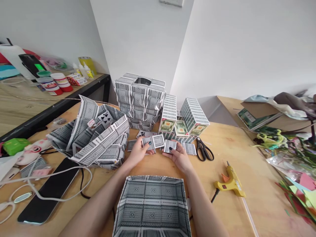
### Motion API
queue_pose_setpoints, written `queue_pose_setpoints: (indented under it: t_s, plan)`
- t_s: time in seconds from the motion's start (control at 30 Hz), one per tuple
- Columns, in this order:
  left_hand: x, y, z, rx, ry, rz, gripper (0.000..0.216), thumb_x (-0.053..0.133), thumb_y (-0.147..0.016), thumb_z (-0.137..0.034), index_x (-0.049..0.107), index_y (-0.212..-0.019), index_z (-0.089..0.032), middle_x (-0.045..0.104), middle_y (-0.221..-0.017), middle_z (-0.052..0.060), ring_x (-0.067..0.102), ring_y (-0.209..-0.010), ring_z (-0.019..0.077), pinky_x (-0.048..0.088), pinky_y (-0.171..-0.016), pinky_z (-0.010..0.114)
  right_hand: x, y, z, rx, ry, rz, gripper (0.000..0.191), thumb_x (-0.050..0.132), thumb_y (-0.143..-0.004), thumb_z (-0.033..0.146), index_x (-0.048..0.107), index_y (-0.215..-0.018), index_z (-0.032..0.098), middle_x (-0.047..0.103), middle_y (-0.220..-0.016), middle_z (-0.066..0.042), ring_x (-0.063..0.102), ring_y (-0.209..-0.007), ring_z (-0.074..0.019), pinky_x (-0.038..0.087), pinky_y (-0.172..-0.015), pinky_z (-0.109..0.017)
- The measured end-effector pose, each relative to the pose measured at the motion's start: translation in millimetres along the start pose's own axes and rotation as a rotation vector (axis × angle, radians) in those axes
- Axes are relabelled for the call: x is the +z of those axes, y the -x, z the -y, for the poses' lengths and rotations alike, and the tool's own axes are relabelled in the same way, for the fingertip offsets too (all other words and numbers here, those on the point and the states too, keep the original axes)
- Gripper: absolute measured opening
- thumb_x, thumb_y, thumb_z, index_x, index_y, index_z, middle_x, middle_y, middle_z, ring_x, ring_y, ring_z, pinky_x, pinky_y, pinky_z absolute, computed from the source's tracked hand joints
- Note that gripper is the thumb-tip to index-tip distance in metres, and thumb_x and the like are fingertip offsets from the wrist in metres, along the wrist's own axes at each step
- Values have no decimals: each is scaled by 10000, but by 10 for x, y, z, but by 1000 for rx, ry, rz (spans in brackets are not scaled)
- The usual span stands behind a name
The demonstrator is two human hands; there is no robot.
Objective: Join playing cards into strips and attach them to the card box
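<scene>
Grey-backed playing cards (158,141) are pinched in my left hand (138,149), two of them showing side by side. My right hand (179,156) is closed on another playing card or small stack (170,145), thumb on top. A small gap separates the two hands above the wooden table. More cards (189,148) lie just right of my right hand, and a few rest behind my left hand. Close to me, between my forearms, stands an open box made of joined cards (153,199). How many cards each hand holds I cannot tell.
Behind stand a tall card-built structure (139,98) and stacked card packs (195,115). Left is a card-built basket (98,141) with card pieces inside, plus a phone (49,194) and cables. Black scissors (204,149) and a yellow glue gun (230,182) lie right.
</scene>
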State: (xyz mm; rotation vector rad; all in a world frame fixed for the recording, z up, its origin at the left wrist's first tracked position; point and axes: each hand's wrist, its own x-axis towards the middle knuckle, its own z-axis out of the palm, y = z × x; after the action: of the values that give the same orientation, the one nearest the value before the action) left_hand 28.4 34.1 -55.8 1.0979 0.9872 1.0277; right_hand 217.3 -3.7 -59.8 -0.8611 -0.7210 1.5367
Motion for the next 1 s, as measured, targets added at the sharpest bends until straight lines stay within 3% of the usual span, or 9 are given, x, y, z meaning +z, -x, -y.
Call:
queue_pose_setpoints:
  t_s: [0.3,0.57,1.0]
  plan:
    - [-34,33,-51,18,-232,174,171,418,-816,-198,352,-971,-165,507,-481,-69,481,-414,107,347,-427,205,41,2,-70,-114,94,-35,364,634,-710,227,420,-1001,272,554,-1008,2,588,-885,-172,565,-697,-378]
    - [-38,47,-109,-7,-201,229,169,427,-797,-221,346,-940,-180,462,-560,-78,419,-387,62,337,-420,197,51,17,-90,-135,207,-20,382,602,-739,290,384,-1053,278,531,-993,-10,572,-850,-171,575,-615,-339]
    - [-56,52,-167,-34,-175,278,150,440,-788,-211,357,-911,-195,429,-616,-78,370,-399,34,335,-393,165,69,70,-70,-37,370,23,480,565,-764,392,275,-1124,264,548,-573,85,611,-469,-140,512,-418,-252]
